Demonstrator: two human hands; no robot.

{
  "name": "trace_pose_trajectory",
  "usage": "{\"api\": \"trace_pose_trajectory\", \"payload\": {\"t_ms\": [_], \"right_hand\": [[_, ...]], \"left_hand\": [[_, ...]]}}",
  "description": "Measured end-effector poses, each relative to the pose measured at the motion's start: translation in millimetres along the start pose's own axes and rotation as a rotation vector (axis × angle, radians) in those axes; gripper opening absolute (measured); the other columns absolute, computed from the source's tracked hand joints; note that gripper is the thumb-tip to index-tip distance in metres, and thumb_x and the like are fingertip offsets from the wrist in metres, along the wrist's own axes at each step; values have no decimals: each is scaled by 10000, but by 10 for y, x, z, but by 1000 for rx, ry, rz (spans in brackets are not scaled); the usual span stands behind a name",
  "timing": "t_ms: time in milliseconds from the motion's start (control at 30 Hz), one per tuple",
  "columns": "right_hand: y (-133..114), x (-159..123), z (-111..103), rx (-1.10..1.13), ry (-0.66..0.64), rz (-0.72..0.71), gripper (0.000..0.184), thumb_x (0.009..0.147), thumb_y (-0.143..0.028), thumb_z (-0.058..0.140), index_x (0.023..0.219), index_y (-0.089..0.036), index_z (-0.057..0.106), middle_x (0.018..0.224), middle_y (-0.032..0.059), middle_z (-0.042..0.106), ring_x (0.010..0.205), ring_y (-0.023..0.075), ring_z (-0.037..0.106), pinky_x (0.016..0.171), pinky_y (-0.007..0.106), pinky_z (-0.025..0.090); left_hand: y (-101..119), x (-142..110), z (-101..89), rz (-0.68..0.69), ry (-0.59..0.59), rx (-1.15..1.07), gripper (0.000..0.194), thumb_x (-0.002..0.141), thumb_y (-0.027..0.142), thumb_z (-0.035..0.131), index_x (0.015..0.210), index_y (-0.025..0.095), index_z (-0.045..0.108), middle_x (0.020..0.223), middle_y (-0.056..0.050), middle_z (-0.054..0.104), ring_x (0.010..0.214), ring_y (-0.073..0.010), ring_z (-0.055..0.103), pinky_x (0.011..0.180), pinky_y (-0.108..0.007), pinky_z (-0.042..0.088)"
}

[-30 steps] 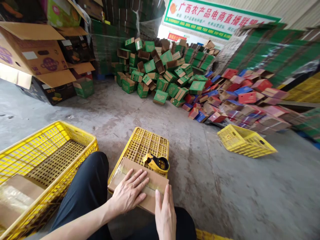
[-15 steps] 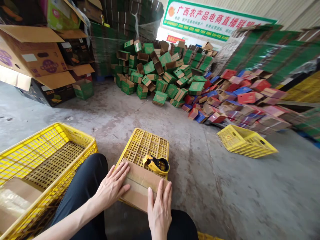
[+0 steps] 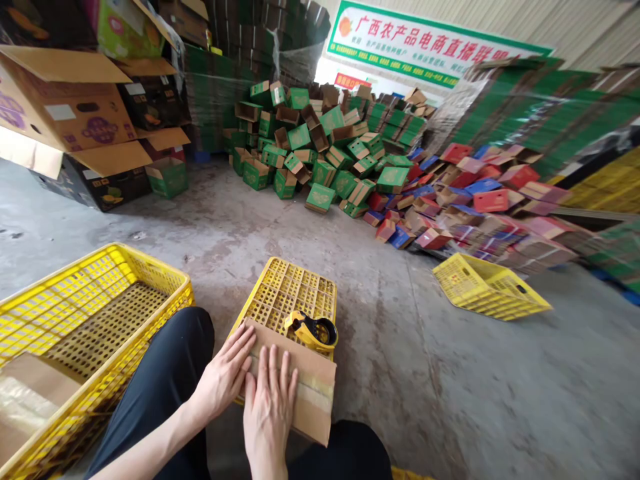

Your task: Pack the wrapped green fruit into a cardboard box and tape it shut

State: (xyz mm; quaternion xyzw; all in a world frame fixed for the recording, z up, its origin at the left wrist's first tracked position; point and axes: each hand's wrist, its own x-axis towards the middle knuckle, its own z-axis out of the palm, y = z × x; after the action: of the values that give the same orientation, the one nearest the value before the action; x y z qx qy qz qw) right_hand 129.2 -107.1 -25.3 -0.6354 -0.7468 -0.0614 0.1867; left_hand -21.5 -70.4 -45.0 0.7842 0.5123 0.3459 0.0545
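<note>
A brown cardboard box (image 3: 313, 390) with clear tape along its middle rests on an upturned yellow plastic crate (image 3: 295, 287) between my knees. My left hand (image 3: 227, 373) lies on the box's left end, fingers stretched out. Flat on top of the box, toward its middle, is my right hand (image 3: 273, 397), its fingers extended and close to the left hand. Just beyond the box, a yellow and black tape dispenser (image 3: 315, 330) sits on the crate.
To my left stands a large yellow crate (image 3: 155, 293) holding a taped cardboard box (image 3: 30, 400). Another yellow crate (image 3: 493, 287) lies tilted on the floor at right. Piles of green boxes (image 3: 320, 197) and red and blue boxes (image 3: 493, 200) lie ahead; big cartons (image 3: 85, 113) are stacked at left.
My right hand has moved left across the box top, from its right end to near my left hand. The left hand has barely shifted.
</note>
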Motion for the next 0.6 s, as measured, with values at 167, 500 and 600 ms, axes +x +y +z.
{"api": "trace_pose_trajectory", "payload": {"t_ms": [167,500,600], "right_hand": [[-121,19,-11,45,7,-59,492,1093,-393,368,1557,-298,500,1585,23,514,1478,340,468,1196,554,375],[864,-534,-70,-136,-7,-28,656,1069,-585,347,1646,-274,314,1565,116,523,1385,379,573,1051,582,511],[1088,-594,-44,-190,44,47,711,1069,-593,319,1661,-203,263,1583,180,485,1399,397,553,1020,582,534]], "left_hand": [[-32,-46,50,-74,86,-138,457,1079,280,439,1517,214,551,1555,-79,558,1519,-270,418,1175,-452,503],[1,-59,-30,-53,-53,127,493,1084,338,449,1564,231,483,1619,-69,476,1541,-276,378,1237,-533,376],[107,-91,-66,-46,-58,223,544,1077,345,466,1603,216,421,1661,-102,399,1555,-300,349,1273,-580,270]]}}
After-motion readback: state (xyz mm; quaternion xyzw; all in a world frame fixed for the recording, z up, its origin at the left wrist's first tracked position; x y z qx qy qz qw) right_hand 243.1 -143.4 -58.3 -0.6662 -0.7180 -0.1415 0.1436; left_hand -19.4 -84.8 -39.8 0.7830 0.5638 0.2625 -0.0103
